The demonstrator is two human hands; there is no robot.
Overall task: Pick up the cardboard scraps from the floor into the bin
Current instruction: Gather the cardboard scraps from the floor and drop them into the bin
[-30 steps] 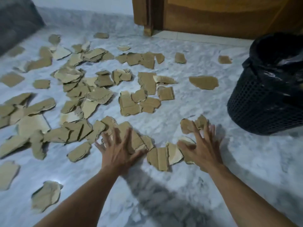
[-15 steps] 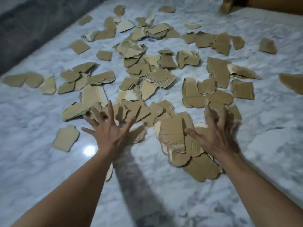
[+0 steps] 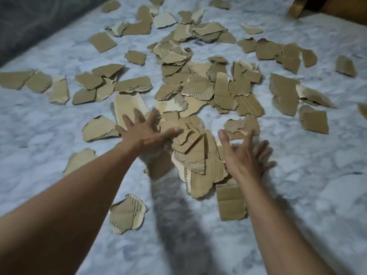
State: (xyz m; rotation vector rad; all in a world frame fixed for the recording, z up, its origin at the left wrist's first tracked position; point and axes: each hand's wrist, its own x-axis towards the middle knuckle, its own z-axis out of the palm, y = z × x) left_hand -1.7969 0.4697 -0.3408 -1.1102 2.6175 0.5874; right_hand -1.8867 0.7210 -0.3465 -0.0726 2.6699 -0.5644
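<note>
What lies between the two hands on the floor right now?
In the head view, a heap of overlapping cardboard scraps lies between the left hand and the right hand, both open with spread fingers. No bare floor shows there.

Cardboard scraps: numerous torn brown pieces with ragged edges, several showing pale inner faces or exposed corrugation. They lie flat and scattered across the white marble floor, thickest in an overlapping band through the middle of the view. A heaped pile of overlapping pieces sits in the near centre, some tilted on edge. Single pieces lie apart: one near-left scrap, one rectangular scrap just beside the pile. The bin is not in view.
</note>
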